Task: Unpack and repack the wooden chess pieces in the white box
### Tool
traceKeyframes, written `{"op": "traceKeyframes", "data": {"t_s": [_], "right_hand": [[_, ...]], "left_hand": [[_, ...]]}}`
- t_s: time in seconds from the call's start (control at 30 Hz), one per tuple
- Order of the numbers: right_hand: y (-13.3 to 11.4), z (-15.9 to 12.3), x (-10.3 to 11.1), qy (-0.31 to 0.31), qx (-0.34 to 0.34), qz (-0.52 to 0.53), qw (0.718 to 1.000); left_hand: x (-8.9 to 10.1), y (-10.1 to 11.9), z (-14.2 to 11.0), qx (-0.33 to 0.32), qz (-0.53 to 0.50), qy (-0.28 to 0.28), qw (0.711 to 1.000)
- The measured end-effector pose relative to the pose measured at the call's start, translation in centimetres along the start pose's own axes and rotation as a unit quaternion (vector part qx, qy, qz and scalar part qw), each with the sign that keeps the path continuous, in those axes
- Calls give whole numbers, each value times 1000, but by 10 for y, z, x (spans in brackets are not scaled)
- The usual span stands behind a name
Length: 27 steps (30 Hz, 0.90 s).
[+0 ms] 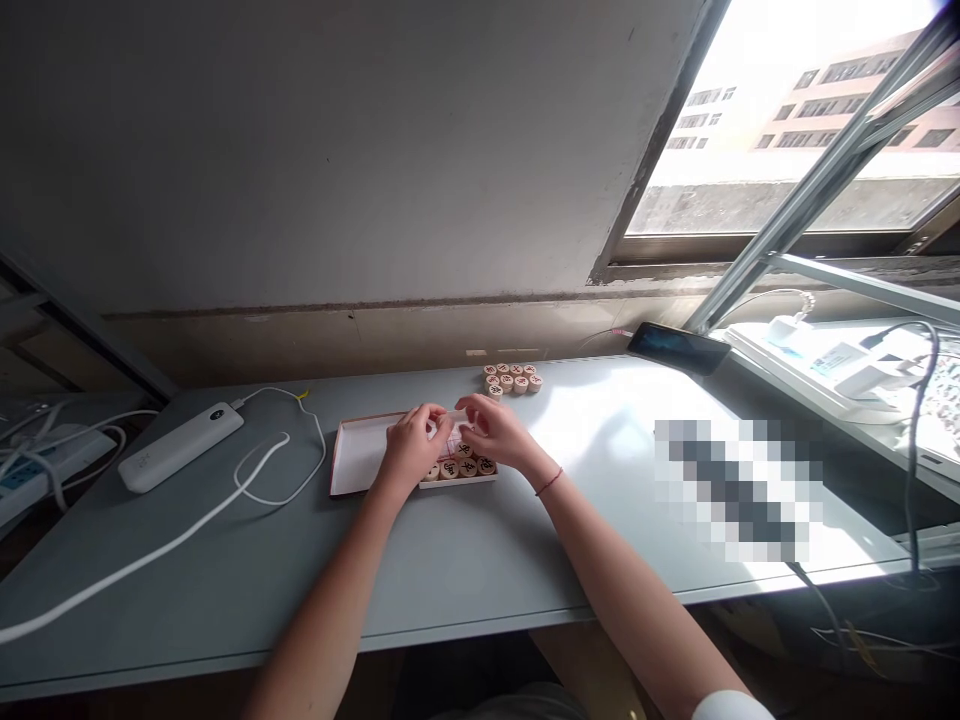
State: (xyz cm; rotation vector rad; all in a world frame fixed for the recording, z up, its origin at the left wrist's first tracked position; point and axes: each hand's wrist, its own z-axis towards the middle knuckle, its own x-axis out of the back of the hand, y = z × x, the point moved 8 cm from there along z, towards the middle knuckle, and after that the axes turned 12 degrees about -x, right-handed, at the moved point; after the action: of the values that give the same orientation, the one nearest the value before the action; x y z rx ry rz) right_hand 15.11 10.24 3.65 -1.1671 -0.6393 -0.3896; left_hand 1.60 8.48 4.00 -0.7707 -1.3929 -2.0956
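Note:
My left hand (413, 445) and my right hand (496, 430) are close together over an open box tray (459, 482) of Chinese chess pieces. A pale, thin sheet with red lines (451, 446) shows between them, its edges pinched by my curled fingers. Round wooden pieces (467, 467) with dark characters lie in the tray, partly covered by the sheet and hands. To the left, the box's white-lined lid (364, 455) lies with its inside up, partly behind my left hand.
Several chess pieces (513, 377) stand grouped near the wall. A white power bank (181, 447) with a cable (184, 537) lies on the left. A phone (679, 347) leans at the back right, and a pixelated dark object (739, 490) sits on the desk (480, 570).

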Motion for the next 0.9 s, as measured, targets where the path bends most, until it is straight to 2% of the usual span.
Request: {"op": "traceKeyframes", "data": {"t_s": [0.07, 0.13, 0.23, 0.3, 0.43, 0.6, 0.67, 0.77, 0.83, 0.9], "right_hand": [[-12, -4, -2, 1, 38, 4, 999], [-17, -5, -2, 21, 48, 2, 999], [-17, -6, 3, 62, 46, -8, 997], [-14, -5, 5, 78, 38, -12, 996], [-12, -5, -3, 58, 39, -4, 998], [-16, -6, -4, 69, 39, 5, 997], [-14, -4, 1, 79, 40, -10, 996], [5, 0, 26, 149, -11, -25, 988], [32, 2, 45, 202, -97, -50, 973], [62, 2, 57, 212, -188, -97, 954]], "left_hand": [[0, -4, 1, 10, -118, 35, 992], [-3, -8, 1, 29, -225, 57, 972], [-5, -14, 0, 69, -322, 105, 938], [-8, -18, -1, 99, -361, 128, 919], [-18, -22, -3, 135, -410, 136, 892], [-26, -25, -3, 134, -423, 122, 888], [-26, -27, -4, 151, -429, 139, 880], [-22, -29, -7, 164, -434, 167, 870], [-19, -27, -6, 157, -430, 167, 873], [-16, -27, -5, 144, -414, 162, 884]]}}
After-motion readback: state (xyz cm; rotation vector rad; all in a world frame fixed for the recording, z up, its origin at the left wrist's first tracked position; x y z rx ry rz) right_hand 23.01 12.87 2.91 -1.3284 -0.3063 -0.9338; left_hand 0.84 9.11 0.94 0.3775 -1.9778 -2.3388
